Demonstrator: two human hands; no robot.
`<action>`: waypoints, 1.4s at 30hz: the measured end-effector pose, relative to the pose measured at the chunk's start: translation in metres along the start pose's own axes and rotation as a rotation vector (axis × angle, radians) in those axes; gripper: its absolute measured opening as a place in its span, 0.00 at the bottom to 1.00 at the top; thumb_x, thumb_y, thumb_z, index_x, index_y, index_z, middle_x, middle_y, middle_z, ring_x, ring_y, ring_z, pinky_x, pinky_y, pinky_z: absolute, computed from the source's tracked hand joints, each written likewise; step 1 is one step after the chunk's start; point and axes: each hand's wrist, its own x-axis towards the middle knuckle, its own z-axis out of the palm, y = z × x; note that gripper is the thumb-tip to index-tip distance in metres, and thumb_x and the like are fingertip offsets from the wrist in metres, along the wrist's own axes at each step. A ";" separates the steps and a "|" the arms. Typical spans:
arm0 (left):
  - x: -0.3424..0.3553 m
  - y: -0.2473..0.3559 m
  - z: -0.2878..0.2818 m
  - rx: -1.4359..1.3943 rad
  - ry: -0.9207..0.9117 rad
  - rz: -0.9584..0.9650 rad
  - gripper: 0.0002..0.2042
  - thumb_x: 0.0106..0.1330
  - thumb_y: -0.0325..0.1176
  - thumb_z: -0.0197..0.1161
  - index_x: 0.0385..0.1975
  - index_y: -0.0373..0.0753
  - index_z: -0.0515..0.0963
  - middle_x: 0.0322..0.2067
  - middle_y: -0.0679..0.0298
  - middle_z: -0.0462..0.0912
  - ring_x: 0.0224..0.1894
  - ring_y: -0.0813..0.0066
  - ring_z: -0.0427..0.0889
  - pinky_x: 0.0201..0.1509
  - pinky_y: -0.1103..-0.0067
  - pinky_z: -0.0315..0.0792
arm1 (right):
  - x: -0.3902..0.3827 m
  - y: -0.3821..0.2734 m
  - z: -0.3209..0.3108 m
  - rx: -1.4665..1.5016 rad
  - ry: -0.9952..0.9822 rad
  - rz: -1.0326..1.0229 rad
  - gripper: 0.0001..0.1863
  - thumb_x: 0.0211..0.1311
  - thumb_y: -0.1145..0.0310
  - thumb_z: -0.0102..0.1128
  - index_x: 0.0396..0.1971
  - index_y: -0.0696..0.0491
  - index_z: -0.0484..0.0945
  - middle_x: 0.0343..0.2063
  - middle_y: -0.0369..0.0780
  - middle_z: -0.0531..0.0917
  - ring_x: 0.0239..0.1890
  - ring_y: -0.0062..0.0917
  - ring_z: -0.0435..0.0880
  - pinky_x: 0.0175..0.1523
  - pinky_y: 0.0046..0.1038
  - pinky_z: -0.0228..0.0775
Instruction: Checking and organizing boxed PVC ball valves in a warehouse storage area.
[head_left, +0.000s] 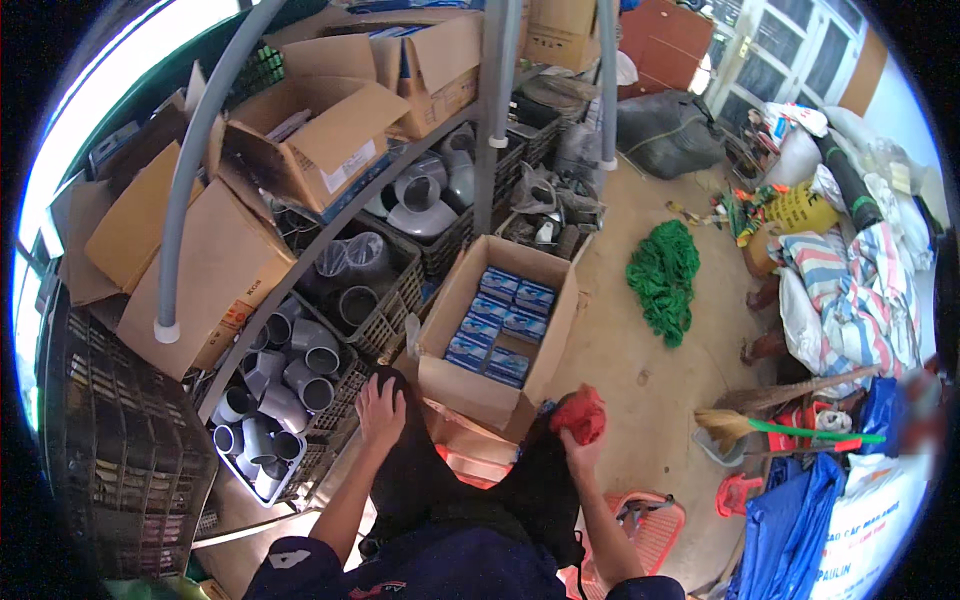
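My left hand (381,410) lies on my left knee with its fingers spread and nothing in it. In my right hand (578,452), over my right thigh, is a crumpled red cloth (580,412). Between and beyond my knees stands an open cardboard box (436,380). Inside it, several small blue and white cartons (484,308) are packed in rows. Neither hand touches the box or the cartons.
Grey pipe fittings (285,375) fill crates on the left, below a shelf of open cardboard boxes (300,140). A green net (664,280) lies on the floor. Striped sacks (840,290), a broom (725,428) and a red basket (650,530) are at right.
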 end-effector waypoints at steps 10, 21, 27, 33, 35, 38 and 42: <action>0.005 -0.012 0.037 0.106 -0.098 -0.382 0.35 0.55 0.49 0.58 0.64 0.59 0.55 0.63 0.47 0.52 0.56 0.42 0.63 0.56 0.54 0.61 | 0.021 0.023 0.005 -0.213 -0.074 -0.097 0.38 0.34 0.74 0.69 0.52 0.52 0.65 0.50 0.44 0.71 0.54 0.34 0.70 0.61 0.35 0.59; 0.041 0.007 0.038 0.101 -0.147 -0.394 0.36 0.49 0.48 0.61 0.62 0.53 0.59 0.60 0.45 0.56 0.55 0.41 0.64 0.55 0.56 0.63 | 0.030 0.049 0.007 -0.527 -0.092 -0.166 0.39 0.31 0.69 0.72 0.51 0.53 0.66 0.49 0.49 0.71 0.54 0.44 0.69 0.59 0.41 0.60; 0.058 0.003 0.033 0.112 -0.280 -0.441 0.35 0.49 0.49 0.61 0.61 0.51 0.61 0.58 0.44 0.59 0.57 0.42 0.63 0.57 0.56 0.61 | 0.043 0.056 -0.009 -0.507 -0.212 -0.081 0.39 0.28 0.66 0.75 0.49 0.53 0.68 0.47 0.51 0.71 0.50 0.48 0.71 0.56 0.43 0.63; 0.065 0.013 0.014 0.106 -0.487 -0.522 0.36 0.53 0.56 0.56 0.64 0.51 0.58 0.63 0.42 0.53 0.60 0.39 0.60 0.59 0.53 0.59 | 0.084 0.013 0.014 -0.518 -0.331 0.058 0.41 0.29 0.68 0.74 0.51 0.55 0.66 0.46 0.48 0.72 0.52 0.41 0.71 0.57 0.39 0.63; 0.046 0.009 -0.012 -0.003 -0.636 -0.591 0.37 0.55 0.58 0.54 0.66 0.52 0.54 0.66 0.44 0.47 0.62 0.35 0.57 0.60 0.49 0.56 | 0.096 -0.007 0.019 -0.607 -0.419 0.062 0.39 0.29 0.68 0.73 0.49 0.56 0.67 0.44 0.49 0.73 0.49 0.42 0.73 0.53 0.38 0.66; 0.031 0.011 -0.032 0.013 -0.784 -0.719 0.32 0.58 0.55 0.53 0.62 0.48 0.62 0.62 0.47 0.59 0.60 0.43 0.64 0.60 0.57 0.60 | 0.118 -0.038 0.021 -0.479 -0.455 0.410 0.37 0.31 0.68 0.71 0.49 0.57 0.67 0.41 0.47 0.75 0.45 0.39 0.76 0.49 0.36 0.70; 0.052 0.027 -0.059 -0.338 -0.930 -0.429 0.24 0.61 0.51 0.51 0.52 0.42 0.73 0.51 0.51 0.75 0.53 0.54 0.74 0.55 0.66 0.68 | 0.129 -0.054 -0.010 -0.489 -0.338 0.691 0.35 0.34 0.68 0.70 0.48 0.57 0.67 0.40 0.44 0.76 0.41 0.34 0.78 0.45 0.34 0.72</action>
